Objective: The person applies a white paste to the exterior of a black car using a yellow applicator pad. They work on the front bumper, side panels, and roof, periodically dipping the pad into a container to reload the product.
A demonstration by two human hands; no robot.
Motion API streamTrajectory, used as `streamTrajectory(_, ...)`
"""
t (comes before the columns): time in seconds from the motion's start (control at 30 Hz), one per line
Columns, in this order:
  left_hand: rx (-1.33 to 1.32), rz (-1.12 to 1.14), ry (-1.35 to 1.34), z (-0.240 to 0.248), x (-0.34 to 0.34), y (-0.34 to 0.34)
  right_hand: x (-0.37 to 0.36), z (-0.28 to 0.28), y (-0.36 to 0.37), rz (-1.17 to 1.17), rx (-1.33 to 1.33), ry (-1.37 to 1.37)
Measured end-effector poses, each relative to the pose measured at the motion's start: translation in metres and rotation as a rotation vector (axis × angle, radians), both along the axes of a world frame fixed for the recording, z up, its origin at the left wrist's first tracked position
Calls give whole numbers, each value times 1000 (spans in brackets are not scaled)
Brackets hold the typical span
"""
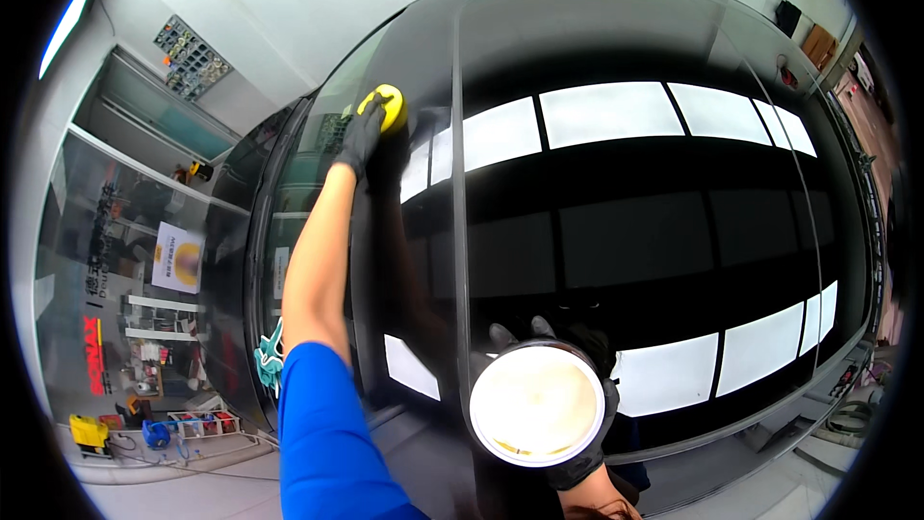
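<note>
Before me stretches the glossy black roof of a car (616, 250). My left hand (363, 133), in a black glove, reaches far across toward the windshield edge. Its fingers are closed on a round yellow applicator sponge (391, 110), which rests against the black paint. Close to me, my right hand (577, 462), also gloved in black, grips a round white tub (537, 404) from below and around its side. The tub's wide top faces up and shows a pale cream surface with a yellowish streak near its lower rim. Part of the right hand's fingers is hidden behind the tub.
A raised trim strip (460, 183) runs across the roof. A teal cloth (269, 358) hangs at the windshield side. On the left stand a glass partition (115, 260) and a yellow machine (89, 433) on the floor. Coiled hoses (852, 417) lie at the right.
</note>
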State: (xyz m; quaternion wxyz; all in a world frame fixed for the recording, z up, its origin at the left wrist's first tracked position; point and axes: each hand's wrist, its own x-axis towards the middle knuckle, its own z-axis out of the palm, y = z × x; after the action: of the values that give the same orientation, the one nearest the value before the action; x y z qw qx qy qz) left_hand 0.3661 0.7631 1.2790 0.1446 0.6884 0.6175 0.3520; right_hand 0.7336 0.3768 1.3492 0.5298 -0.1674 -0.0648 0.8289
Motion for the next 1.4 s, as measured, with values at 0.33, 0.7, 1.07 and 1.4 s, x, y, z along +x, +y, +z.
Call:
streamTrajectory(0.33, -38, 96, 104, 25, -1, 57, -5, 7, -1, 64, -22, -11)
streamTrajectory(0.7, 31, -61, 402, 25, 25, 78, -2, -17, -12, 194, -213, -162)
streamTrajectory(1.07, -118, -5, 113, 37, 63, 26, -2, 13, -6, 2, -19, -167)
streamTrajectory(1.4, -64, -7, 527, 43, 47, 30, 0, 15, -9, 8, 7, -31)
